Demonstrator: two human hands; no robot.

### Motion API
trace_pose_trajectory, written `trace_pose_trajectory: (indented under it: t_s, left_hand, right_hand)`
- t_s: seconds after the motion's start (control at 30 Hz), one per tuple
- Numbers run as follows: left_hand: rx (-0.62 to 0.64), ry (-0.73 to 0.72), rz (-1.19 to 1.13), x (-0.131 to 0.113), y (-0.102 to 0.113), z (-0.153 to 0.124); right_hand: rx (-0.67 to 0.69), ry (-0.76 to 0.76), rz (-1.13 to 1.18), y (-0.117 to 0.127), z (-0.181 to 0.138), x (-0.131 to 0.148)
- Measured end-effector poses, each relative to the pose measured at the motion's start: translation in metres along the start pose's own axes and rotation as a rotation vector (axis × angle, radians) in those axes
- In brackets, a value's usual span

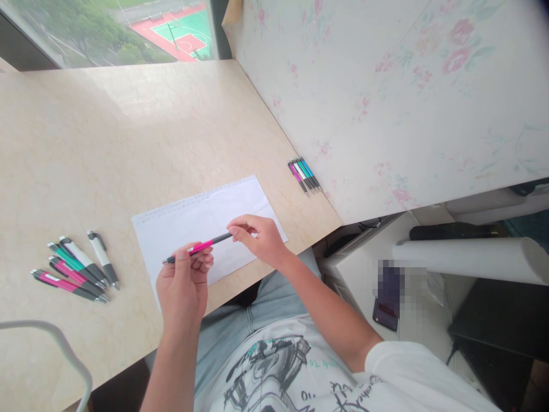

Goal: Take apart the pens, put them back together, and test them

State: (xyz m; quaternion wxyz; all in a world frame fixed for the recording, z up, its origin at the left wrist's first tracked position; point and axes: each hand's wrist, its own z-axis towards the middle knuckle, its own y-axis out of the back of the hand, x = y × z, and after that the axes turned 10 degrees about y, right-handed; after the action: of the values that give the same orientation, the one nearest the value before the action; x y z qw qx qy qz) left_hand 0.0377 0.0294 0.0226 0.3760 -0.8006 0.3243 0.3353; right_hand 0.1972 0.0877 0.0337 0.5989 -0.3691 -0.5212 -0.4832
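Observation:
Above a white sheet of paper [171, 220], a pink and black ballpoint pen [206, 246] is held between both hands. My left hand [183, 280] is closed around the pen's barrel near its clip end, thumb on top. At the other end, my right hand [259, 237] pinches the dark tip section with thumb and forefinger. The sheet lies tilted on the table, with small faint writing along its far edge. Left of the paper, several pens [77, 269] in pink, green and white lie loosely fanned, with one white pen [103, 257] slightly apart.
A neat row of several pens [303, 176] lies by the floral wall [364, 103] at the right. A grey cable [55, 335] curves over the table's [128, 143] near left corner. Below right are a phone [386, 313] and a white roll [467, 260]. A window [128, 28] stands behind.

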Motion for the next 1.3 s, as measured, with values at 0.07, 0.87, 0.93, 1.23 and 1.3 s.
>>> trace_pose_trajectory:
  t_s: [0.07, 0.87, 0.93, 1.23, 1.3]
  left_hand:
    - [-0.001, 0.010, 0.011, 0.000, 0.000, 0.001]
    - [-0.011, 0.021, 0.008, 0.002, -0.001, -0.003]
    - [0.003, 0.023, 0.012, 0.001, -0.001, -0.004]
    - [-0.075, 0.024, 0.008, 0.003, -0.004, -0.003]
    - [-0.062, 0.021, 0.015, 0.004, -0.004, -0.004]
  right_hand:
    - [0.011, 0.045, -0.059, 0.004, 0.001, 0.002]
    - [0.120, -0.100, -0.151, 0.009, -0.001, 0.013]
    - [0.125, -0.108, -0.129, 0.009, -0.001, 0.012]
    - [0.110, -0.152, -0.045, 0.010, 0.000, 0.012]
    - [0.135, -0.174, -0.050, 0.010, -0.001, 0.012]
